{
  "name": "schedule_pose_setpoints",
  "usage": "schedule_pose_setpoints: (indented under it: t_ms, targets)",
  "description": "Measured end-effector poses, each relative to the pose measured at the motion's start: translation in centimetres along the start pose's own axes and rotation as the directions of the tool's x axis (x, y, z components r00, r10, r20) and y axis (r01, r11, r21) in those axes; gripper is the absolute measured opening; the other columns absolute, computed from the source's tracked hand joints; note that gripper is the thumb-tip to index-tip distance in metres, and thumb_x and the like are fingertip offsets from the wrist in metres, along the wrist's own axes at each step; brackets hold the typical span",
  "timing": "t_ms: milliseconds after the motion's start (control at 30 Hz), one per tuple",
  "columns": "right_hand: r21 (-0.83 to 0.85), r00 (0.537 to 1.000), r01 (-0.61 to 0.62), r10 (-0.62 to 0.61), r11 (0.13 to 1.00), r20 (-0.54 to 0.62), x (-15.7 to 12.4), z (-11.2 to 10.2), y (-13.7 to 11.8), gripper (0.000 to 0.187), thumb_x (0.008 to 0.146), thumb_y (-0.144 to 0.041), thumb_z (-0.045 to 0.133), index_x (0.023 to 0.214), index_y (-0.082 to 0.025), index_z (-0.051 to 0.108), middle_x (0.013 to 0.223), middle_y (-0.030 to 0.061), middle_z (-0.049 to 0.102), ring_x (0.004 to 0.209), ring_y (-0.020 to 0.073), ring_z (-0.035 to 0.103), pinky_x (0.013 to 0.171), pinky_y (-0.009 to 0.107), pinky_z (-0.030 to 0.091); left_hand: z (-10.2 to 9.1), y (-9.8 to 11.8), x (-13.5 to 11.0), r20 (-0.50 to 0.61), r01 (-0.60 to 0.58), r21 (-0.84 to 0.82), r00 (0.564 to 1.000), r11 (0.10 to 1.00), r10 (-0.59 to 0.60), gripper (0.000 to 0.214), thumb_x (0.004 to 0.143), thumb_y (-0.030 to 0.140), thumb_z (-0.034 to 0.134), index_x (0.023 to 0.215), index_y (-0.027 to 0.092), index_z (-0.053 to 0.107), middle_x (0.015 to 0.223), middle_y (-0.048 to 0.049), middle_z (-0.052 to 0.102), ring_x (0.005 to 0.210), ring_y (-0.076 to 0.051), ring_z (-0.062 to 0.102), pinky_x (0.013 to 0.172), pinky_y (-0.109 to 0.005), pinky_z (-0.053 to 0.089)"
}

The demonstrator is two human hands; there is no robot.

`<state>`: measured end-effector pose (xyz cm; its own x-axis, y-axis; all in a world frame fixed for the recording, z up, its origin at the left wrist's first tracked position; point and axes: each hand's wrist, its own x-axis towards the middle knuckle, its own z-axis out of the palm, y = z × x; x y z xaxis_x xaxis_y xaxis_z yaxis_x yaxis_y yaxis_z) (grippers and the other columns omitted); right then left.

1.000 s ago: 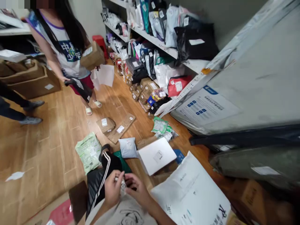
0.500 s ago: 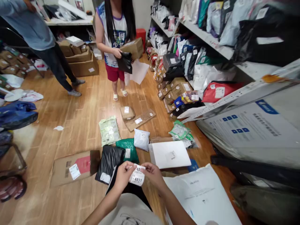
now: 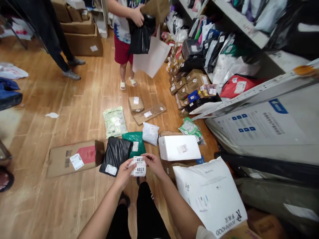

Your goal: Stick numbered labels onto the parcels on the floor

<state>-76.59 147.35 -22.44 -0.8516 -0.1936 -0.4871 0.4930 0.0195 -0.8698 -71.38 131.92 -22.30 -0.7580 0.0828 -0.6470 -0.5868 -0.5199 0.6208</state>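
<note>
Between both hands I hold a small strip of white number labels (image 3: 139, 167), printed 4030 and 4031. My left hand (image 3: 125, 172) pinches its left edge. At the upper right corner, the fingers of my right hand (image 3: 154, 163) close on it. Just beyond the strip lie a black parcel bag (image 3: 116, 154) and a green parcel bag (image 3: 136, 137). A white box (image 3: 174, 147) and a large white parcel bag (image 3: 211, 189) are right of my hands. To the left, a long cardboard box (image 3: 59, 157) lies on the floor.
Ahead stands a person (image 3: 122, 49) holding a black bag and a box; another person's legs (image 3: 54, 36) show at left. A shelf rack (image 3: 245, 25) full of parcels lines the right side. More parcels lie on the wooden floor (image 3: 82, 99), including a pale green bag (image 3: 115, 122).
My view has tilted down, so my legs now show. The label strip has been turned to face me, with 4030 uncovered. The person ahead has the black bag and box shifted slightly.
</note>
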Motion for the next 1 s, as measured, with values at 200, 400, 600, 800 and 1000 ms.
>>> schedule_pose_setpoints:
  t_ms: [200,400,600,800,1000]
  targets:
    - [-0.018,0.999,-0.027,0.028,0.999,0.038,-2.1,1.6,2.2,0.031,0.068,-0.045,0.066,0.08,-0.016,0.069,0.058,-0.0016,0.061,0.044,0.007,0.044,0.042,0.018,0.034,-1.7,-2.5,-2.4,-0.089,0.021,-0.077,0.996,0.997,-0.028,0.053,0.06,0.033,0.075,0.106,0.013,0.06,0.088,-0.0088,0.072,0.071,-0.018,0.066,0.065,-0.028,0.051]
    - [-0.05,0.997,-0.065,0.068,0.997,0.048,-2.3,0.4,3.6,0.033,0.067,-0.046,0.066,0.081,-0.017,0.069,0.061,-0.0008,0.062,0.044,0.0073,0.045,0.042,0.019,0.034,-1.5,-5.5,-1.8,-0.104,-0.025,-0.002,0.994,1.0,0.025,0.045,0.065,0.04,0.069,0.102,0.015,0.06,0.08,-0.0046,0.071,0.066,-0.017,0.065,0.063,-0.028,0.05]
    - [-0.105,0.994,-0.075,0.082,0.992,0.071,-1.8,-0.3,8.2,0.033,0.067,-0.047,0.066,0.081,-0.018,0.068,0.07,0.0025,0.066,0.055,0.0133,0.056,0.048,0.023,0.042,-2.7,-9.1,0.0,-0.248,-0.014,0.237,0.966,0.971,0.074,0.032,0.058,0.043,0.072,0.07,0.015,0.064,0.058,-0.0006,0.065,0.052,-0.015,0.059,0.051,-0.024,0.046]
    - [-0.086,0.972,-0.149,0.162,0.985,0.173,-0.9,0.3,12.4,0.039,0.066,-0.047,0.068,0.092,-0.018,0.065,0.08,0.0064,0.069,0.067,0.0194,0.063,0.059,0.031,0.05,-3.8,-11.0,-0.3,-0.416,0.015,0.3,0.902,0.954,0.117,0.037,0.065,0.051,0.062,0.067,0.015,0.065,0.051,0.0009,0.061,0.046,-0.013,0.054,0.044,-0.021,0.04]
    - [-0.145,0.966,-0.141,0.168,0.979,0.197,-0.5,1.3,13.6,0.034,0.067,-0.045,0.066,0.088,-0.019,0.066,0.074,0.0045,0.067,0.062,0.0176,0.061,0.054,0.029,0.048,-4.4,-11.5,-0.8,-0.486,0.044,0.344,0.863,0.938,0.138,0.044,0.065,0.057,0.059,0.063,0.013,0.066,0.052,-0.0008,0.062,0.049,-0.014,0.054,0.046,-0.021,0.038]
